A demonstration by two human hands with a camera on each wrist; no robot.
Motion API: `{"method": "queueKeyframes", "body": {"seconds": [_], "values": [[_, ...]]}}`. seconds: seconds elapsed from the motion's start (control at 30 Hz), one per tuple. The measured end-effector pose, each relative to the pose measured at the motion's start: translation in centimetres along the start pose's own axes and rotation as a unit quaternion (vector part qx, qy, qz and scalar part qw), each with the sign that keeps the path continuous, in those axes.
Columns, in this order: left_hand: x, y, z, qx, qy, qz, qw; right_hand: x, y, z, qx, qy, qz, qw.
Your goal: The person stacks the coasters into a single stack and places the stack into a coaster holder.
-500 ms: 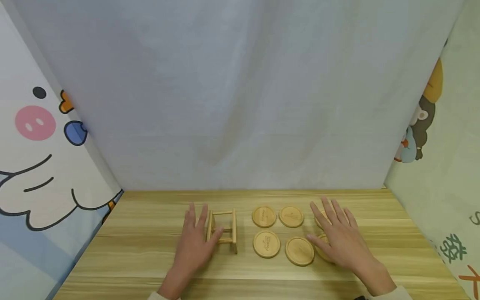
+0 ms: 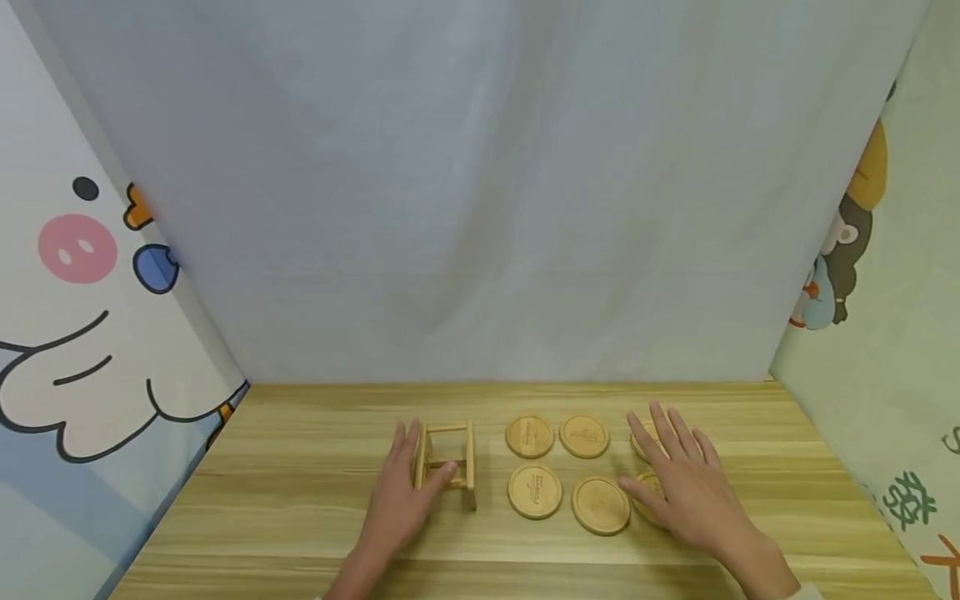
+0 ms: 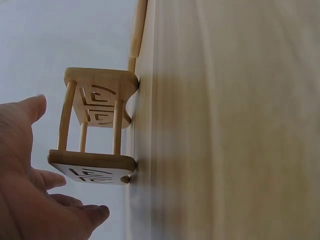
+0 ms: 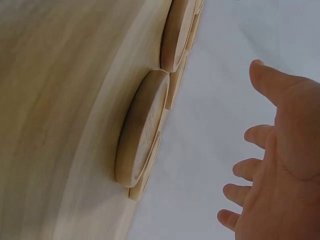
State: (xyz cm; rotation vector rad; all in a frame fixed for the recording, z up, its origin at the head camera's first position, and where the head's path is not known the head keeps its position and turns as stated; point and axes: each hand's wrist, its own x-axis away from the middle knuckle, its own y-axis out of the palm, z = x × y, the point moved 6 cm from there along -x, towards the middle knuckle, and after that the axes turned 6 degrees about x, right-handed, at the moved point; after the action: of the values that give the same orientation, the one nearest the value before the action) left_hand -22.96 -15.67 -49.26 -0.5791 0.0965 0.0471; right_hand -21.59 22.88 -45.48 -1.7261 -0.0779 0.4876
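Observation:
A small wooden coaster rack (image 2: 471, 467) with slotted end panels and dowel rods stands on the table. My left hand (image 2: 397, 504) is beside its left panel, fingers extended and thumb reaching across its near side. In the left wrist view the rack (image 3: 92, 159) sits between thumb and fingers, with gaps to both. Over the right-hand coasters hovers my right hand (image 2: 697, 496), fingers spread, holding nothing. It partly covers two round wooden coasters, one of them the near coaster (image 2: 649, 498). The right wrist view shows that hand (image 4: 285, 145) raised above a thick round coaster (image 4: 142, 130).
Left of the right hand lie more coasters in two rows: a back-left coaster (image 2: 529, 436), a back-middle coaster (image 2: 584, 436), a front-left coaster (image 2: 535, 492) and a plain-faced front coaster (image 2: 601, 506). A pale curtain (image 2: 480, 208) hangs behind the wooden table (image 2: 262, 500).
My left hand has shifted right, closer to the rack, its fingers drawn nearer to the left panel. The right hand has moved only slightly, and the coasters and rack stay in place.

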Motion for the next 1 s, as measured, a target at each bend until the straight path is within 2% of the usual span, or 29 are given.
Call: {"method": "queueKeyframes", "body": {"seconds": [0.2, 0.47, 0.77, 1.0], "values": [[0.2, 0.5, 0.0, 0.029, 0.009, 0.007, 0.9995, 0.3, 0.2, 0.2, -0.008, 0.004, -0.002, 1.000], [0.7, 1.3, -0.3, 0.081, -0.002, 0.004, 0.9967, 0.7, 0.2, 0.4, -0.018, 0.008, -0.004, 1.000], [0.9, 1.7, -1.0, 0.108, -0.022, 0.010, 0.9938, 1.2, 0.6, 0.5, -0.030, 0.007, -0.013, 0.999], [0.9, 1.8, -1.3, 0.128, -0.019, 0.016, 0.9915, 1.6, 0.9, 0.6, -0.063, 0.003, -0.013, 0.998]]}}
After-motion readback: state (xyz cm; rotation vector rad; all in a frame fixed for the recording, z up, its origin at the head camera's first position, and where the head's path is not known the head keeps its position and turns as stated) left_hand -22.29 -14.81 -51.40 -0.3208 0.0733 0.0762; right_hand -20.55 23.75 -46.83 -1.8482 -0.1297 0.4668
